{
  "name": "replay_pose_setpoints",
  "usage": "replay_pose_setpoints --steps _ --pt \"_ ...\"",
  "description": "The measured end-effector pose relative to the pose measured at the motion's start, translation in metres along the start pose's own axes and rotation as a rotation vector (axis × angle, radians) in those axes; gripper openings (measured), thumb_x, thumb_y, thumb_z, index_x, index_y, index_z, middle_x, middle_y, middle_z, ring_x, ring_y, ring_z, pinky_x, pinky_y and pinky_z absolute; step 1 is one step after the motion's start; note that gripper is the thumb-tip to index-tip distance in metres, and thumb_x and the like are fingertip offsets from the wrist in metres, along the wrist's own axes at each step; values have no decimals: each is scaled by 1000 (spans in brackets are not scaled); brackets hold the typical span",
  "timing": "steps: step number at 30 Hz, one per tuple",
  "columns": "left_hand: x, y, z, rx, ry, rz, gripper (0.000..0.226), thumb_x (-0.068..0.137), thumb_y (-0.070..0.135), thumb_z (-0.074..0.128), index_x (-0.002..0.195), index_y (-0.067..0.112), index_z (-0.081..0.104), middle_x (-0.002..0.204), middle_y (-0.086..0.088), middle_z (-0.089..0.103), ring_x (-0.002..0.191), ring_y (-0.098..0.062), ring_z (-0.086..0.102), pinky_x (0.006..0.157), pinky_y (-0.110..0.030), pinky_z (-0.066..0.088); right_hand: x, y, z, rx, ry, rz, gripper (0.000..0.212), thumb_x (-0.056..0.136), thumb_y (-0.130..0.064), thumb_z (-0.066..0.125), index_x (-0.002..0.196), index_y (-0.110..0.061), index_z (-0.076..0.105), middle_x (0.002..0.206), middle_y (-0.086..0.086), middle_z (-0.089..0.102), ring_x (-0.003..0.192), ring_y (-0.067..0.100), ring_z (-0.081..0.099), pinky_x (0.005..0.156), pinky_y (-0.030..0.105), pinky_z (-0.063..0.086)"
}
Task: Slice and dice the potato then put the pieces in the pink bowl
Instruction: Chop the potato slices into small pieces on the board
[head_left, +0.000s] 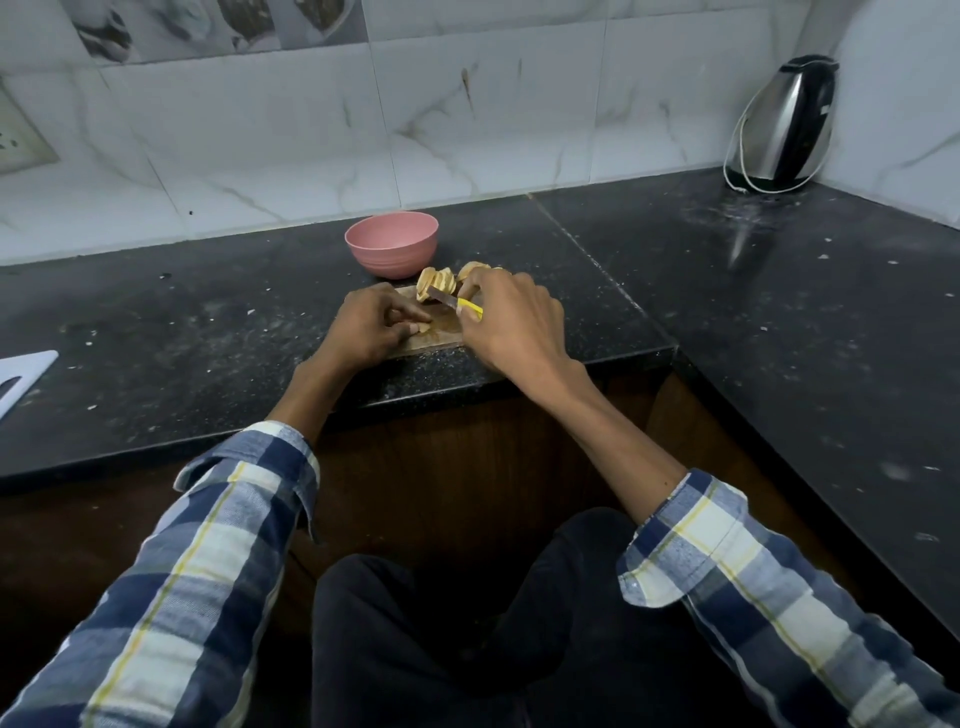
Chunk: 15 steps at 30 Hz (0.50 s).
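Note:
An empty pink bowl (392, 242) stands on the black counter just behind a small wooden cutting board (436, 338). Sliced potato rounds (437, 283) lean in two clusters at the board's far edge. My right hand (511, 317) grips a knife with a yellow handle (470, 308); its blade points left toward the slices. My left hand (371, 325) rests on the board's left side, fingertips pinching a small potato piece (422, 328) that is mostly hidden by the fingers.
A steel and black electric kettle (784, 127) with a white cord stands in the back right corner. A white flat object (23, 374) lies at the counter's left edge. The tiled wall runs behind; the counter turns along the right.

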<state>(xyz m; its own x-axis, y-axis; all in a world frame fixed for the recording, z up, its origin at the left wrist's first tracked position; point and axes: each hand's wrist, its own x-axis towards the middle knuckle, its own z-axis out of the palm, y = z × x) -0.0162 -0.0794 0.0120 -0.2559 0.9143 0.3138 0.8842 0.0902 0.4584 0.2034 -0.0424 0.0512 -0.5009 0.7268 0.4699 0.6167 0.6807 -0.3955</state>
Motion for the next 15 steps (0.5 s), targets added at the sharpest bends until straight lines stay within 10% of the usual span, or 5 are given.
replay_pose_setpoints --steps 9,15 --pt "-3 17 12 19 143 -86 11 88 15 80 99 16 84 82 10 60 73 1 54 78 -27 44 -3 12 15 14 -13 21 19 95 -32 69 114 -27 70 112 4 70 104 29 65 72 36 40" --pt "-8 23 20 18 277 -201 7 88 23 81 92 17 82 81 7 62 82 -16 62 77 -33 48 -5 16 17 18 -29 28 17 96 -31 67 112 -27 70 112 6 69 102 31 66 71 34 38"
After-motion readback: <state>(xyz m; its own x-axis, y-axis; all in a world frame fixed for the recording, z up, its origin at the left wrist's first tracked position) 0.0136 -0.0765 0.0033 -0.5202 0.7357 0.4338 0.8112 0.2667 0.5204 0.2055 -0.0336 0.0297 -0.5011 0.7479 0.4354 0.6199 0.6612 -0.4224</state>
